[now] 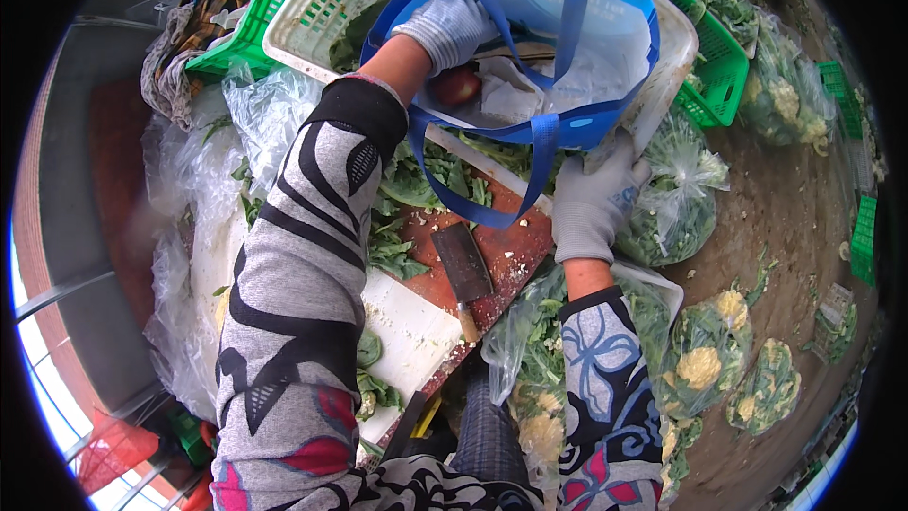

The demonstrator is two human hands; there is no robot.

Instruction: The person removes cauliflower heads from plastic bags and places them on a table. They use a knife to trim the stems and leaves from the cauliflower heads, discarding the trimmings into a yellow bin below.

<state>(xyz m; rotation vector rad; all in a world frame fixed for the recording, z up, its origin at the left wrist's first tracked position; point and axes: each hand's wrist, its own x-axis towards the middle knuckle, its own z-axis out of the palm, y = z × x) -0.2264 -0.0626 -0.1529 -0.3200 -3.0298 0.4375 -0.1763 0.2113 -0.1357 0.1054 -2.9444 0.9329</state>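
A blue tote bag (591, 128) lies open on a large white crate (295, 38). Inside it are a dark red round fruit (456, 86) and crumpled white paper (511, 93). My left hand (445, 30), in a pale striped glove, reaches into the bag beside one strap; its fingertips are hidden. At the bag's near right corner, my right hand (596, 203) in a grey glove is closed on the bag's edge, with its fingers partly tucked under. Below the hanging strap, a cleaver (462, 262) with a wooden handle rests on a reddish board (421, 270).
Green crates (724, 85) stand around the white one. Bagged cauliflowers (700, 369) cover parts of the brown ground at right, and a leafy plastic bag (672, 199) sits by my right hand. Clear plastic sheeting (180, 322) hangs at left. Loose leaves (416, 185) lie on the board.
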